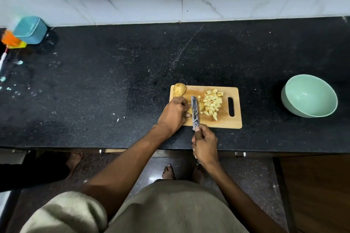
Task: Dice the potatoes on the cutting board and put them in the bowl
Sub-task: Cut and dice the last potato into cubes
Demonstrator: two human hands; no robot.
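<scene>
A wooden cutting board [223,124] lies on the black counter. A whole potato [179,89] sits at its far left corner. A heap of several diced potato cubes [212,103] covers the board's right half. My left hand [174,113] curls over a potato piece [189,111] on the board, mostly hiding it. My right hand [205,144] grips the brown handle of a knife [195,112], whose blade lies against the piece just right of my left fingers. A pale green bowl [295,108] stands to the right, apart from the board, with nothing visible inside.
A teal container [31,29] and an orange and yellow item [12,40] sit at the counter's far left by the marble wall. Water drops [11,83] speckle the left side. Another person's foot [74,161] shows on the floor at left.
</scene>
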